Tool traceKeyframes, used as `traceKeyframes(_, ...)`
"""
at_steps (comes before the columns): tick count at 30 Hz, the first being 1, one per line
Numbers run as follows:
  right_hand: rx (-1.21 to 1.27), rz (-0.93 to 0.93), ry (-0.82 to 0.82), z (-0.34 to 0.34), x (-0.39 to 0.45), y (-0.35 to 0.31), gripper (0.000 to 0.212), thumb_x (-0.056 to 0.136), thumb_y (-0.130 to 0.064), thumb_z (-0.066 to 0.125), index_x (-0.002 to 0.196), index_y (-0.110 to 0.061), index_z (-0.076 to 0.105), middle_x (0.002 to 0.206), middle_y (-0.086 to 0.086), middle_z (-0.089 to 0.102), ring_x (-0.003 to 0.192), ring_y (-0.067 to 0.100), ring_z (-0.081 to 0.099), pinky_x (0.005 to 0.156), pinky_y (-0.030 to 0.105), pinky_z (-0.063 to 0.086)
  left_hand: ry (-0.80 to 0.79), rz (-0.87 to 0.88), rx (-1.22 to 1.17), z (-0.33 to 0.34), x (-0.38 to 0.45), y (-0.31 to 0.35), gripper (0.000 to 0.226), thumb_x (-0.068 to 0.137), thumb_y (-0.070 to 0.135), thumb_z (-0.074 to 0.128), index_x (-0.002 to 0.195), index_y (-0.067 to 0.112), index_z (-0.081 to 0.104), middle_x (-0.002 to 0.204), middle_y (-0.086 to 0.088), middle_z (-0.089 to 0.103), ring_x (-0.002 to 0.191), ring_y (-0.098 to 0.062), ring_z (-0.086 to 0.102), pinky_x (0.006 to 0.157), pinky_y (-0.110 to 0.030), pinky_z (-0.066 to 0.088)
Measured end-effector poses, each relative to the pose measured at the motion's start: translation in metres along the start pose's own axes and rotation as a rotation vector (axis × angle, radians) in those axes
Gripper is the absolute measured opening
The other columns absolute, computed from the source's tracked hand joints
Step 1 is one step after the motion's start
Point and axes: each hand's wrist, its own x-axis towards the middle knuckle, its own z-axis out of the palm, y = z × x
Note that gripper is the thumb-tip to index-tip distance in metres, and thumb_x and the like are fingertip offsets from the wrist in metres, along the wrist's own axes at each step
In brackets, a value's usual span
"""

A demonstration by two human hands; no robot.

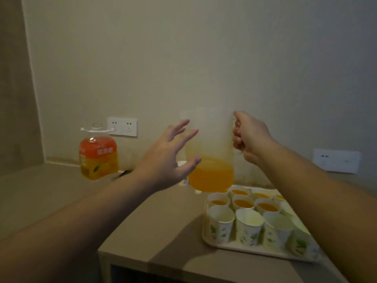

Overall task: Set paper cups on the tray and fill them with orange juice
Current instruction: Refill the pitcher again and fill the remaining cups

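A clear pitcher [210, 158], about a third full of orange juice, hangs upright above the table just behind the tray. My right hand [250, 137] grips its handle on the right side. My left hand [169, 156] is spread, its straight fingers at the pitcher's left wall. On the pale tray [255, 249] at the lower right stand several leaf-printed paper cups. The back cups [243, 203] hold orange juice. The front cups [250, 226] look empty. My right forearm covers the tray's right part.
A large orange juice bottle [98, 158] stands against the wall at the left, below a double wall socket [122, 126]. Another socket [336, 161] sits at the right. The brown table's front edge [126, 257] runs below the tray.
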Motion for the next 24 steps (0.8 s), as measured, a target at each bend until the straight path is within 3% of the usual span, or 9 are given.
traceKeyframes(3,-0.141,-0.032,0.054,-0.042,-0.009,-0.024,0.023,0.094,-0.034,0.05,0.077,-0.019,0.049,0.061,-0.001,0.039,0.051,0.013,0.031,0.053,0.032,0.028,-0.035,0.074,-0.048,0.016,0.004,0.031,0.071,0.094,0.054,0.061,0.156,0.038,0.031,0.165,0.026,0.005,0.141,0.014,0.009,0.109,-0.024,0.029)
traceKeyframes(6,-0.232,-0.048,0.135,-0.08,-0.016,-0.038,0.02,0.092,-0.032,0.051,0.078,-0.017,0.051,0.062,0.0,0.039,0.052,0.014,0.031,0.052,0.032,0.027,-0.092,0.125,-0.121,0.037,0.009,0.062,0.075,0.094,0.055,0.06,0.155,0.043,0.017,0.158,0.036,-0.007,0.134,0.028,-0.009,0.107,-0.006,0.009)
traceKeyframes(8,-0.295,-0.049,0.187,-0.104,-0.022,-0.045,0.019,0.091,-0.031,0.052,0.077,-0.017,0.051,0.062,0.0,0.04,0.052,0.014,0.031,0.053,0.033,0.028,-0.091,0.146,-0.193,0.051,0.013,0.08,0.075,0.095,0.055,0.061,0.154,0.043,0.017,0.157,0.037,-0.001,0.131,0.033,-0.009,0.103,0.004,0.003)
traceKeyframes(11,-0.375,-0.05,0.245,-0.135,-0.027,-0.051,0.019,0.09,-0.03,0.052,0.076,-0.017,0.052,0.064,0.001,0.042,0.054,0.015,0.033,0.053,0.032,0.03,-0.134,0.149,-0.284,0.068,0.015,0.102,0.072,0.096,0.052,0.061,0.156,0.04,0.023,0.152,0.033,0.019,0.135,0.024,0.011,0.112,-0.004,0.017)
traceKeyframes(13,-0.417,-0.041,0.27,-0.152,-0.029,-0.052,0.019,0.09,-0.03,0.053,0.077,-0.016,0.054,0.067,0.002,0.044,0.055,0.015,0.034,0.053,0.031,0.032,-0.224,0.158,-0.288,0.078,0.014,0.115,0.068,0.097,0.051,0.058,0.156,0.041,0.026,0.15,0.03,0.03,0.135,0.016,0.024,0.108,-0.008,0.029)
traceKeyframes(15,-0.463,-0.025,0.281,-0.168,-0.029,-0.052,0.02,0.089,-0.03,0.055,0.075,-0.016,0.054,0.067,0.002,0.045,0.055,0.015,0.035,0.052,0.031,0.033,-0.296,0.187,-0.287,0.089,0.012,0.128,0.065,0.098,0.051,0.057,0.157,0.04,0.03,0.156,0.025,0.035,0.14,0.008,0.03,0.109,-0.01,0.029)
traceKeyframes(18,-0.531,-0.003,0.273,-0.188,-0.028,-0.048,0.023,0.089,-0.029,0.055,0.07,-0.016,0.051,0.064,0.002,0.044,0.052,0.016,0.033,0.05,0.03,0.031,-0.354,0.227,-0.308,0.108,0.005,0.143,0.067,0.099,0.048,0.059,0.158,0.037,0.029,0.161,0.023,0.031,0.145,0.006,0.024,0.116,-0.012,0.021)
traceKeyframes(24,-0.619,0.027,0.274,-0.215,-0.028,-0.035,0.026,0.086,-0.027,0.058,0.064,-0.017,0.049,0.056,0.001,0.042,0.047,0.016,0.031,0.047,0.026,0.027,-0.489,0.244,-0.418,0.138,-0.016,0.173,0.082,0.097,0.05,0.061,0.162,0.04,0.01,0.167,0.028,0.001,0.15,0.009,0.004,0.112,-0.01,0.008)
